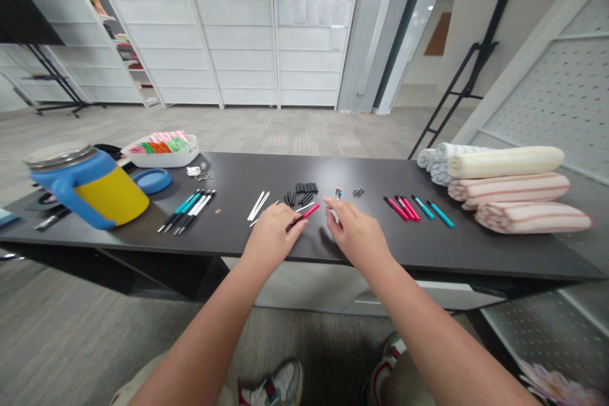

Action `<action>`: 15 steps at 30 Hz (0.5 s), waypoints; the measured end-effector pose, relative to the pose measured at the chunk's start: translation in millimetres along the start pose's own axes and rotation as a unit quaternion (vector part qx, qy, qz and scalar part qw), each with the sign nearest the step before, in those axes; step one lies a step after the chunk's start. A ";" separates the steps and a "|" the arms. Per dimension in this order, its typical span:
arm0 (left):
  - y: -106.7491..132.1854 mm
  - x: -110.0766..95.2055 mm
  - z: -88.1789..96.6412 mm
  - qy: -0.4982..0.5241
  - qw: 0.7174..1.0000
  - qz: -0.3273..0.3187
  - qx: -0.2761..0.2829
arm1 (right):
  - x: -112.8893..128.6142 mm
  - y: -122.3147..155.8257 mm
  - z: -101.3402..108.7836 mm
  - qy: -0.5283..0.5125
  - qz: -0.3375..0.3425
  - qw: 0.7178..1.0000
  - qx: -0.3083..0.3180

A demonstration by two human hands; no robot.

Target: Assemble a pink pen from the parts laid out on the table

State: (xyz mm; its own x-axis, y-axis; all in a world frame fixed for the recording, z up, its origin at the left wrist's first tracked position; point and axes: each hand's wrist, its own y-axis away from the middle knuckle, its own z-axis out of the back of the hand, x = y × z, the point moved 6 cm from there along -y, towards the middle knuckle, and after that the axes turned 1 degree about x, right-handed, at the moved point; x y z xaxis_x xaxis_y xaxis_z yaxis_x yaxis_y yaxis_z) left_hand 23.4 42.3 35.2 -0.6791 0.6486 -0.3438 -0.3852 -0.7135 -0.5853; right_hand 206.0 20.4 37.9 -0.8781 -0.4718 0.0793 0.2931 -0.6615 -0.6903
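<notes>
The left hand (pixel 273 238) is clenched around a pink-and-black pen barrel (pixel 304 215), whose pink end sticks out past the fingertips toward the right hand (pixel 354 235). That right hand is curled downward, its fingertips close to the pink end but apart from it. A small white piece (pixel 334 216) shows beneath its fingers, though whether it is actually pinched there I cannot tell.

Everything lies on a dark table (pixel 228 235) in front of the grip. Just beyond the left hand are thin white rods (pixel 257 205), and beyond the gap between the hands sits a cluster of short black pen parts (pixel 299 193). Tiny coloured parts (pixel 339 193) and small metal parts (pixel 358 191) lie ahead of the right hand.

Further left of the grip are finished-looking black-and-teal and black-and-white pens (pixel 186 211), side by side. Right of it lie pink pens (pixel 402 207) and teal pens (pixel 432 210) — all angled the same way. Far left, a blue-and-yellow insulated mug (pixel 90 187) lies tilted near a blue lid (pixel 152 181) and a white basket (pixel 159 151) of colourful items. Far right, rolled striped towels (pixel 523 187) are stacked at the table's end.
</notes>
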 end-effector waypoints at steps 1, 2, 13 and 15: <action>-0.8 2.6 3.0 0.021 1.000 0.015 -0.013 | -1.2 -0.3 0.1 0.001 -0.015 1.000 0.001; -1.3 4.5 5.8 0.040 0.999 0.027 -0.023 | -1.2 -0.8 -0.7 0.000 -0.023 1.000 0.010; -0.6 -9.5 12.7 0.092 0.993 -0.069 -0.010 | 5.9 0.7 -12.1 -0.093 0.050 0.985 0.136; -0.6 -8.4 11.5 0.092 0.994 -0.064 -0.002 | 5.2 0.8 -9.6 -0.105 0.046 0.986 0.125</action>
State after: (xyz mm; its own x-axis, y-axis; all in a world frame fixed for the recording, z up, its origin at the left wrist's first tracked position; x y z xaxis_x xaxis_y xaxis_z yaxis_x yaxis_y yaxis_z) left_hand 22.2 34.3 46.9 -0.4986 0.7718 -0.3946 -0.4587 -0.6211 -0.6354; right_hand 198.0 23.0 30.9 -0.7537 -0.6296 0.1887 0.4757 -0.7207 -0.5044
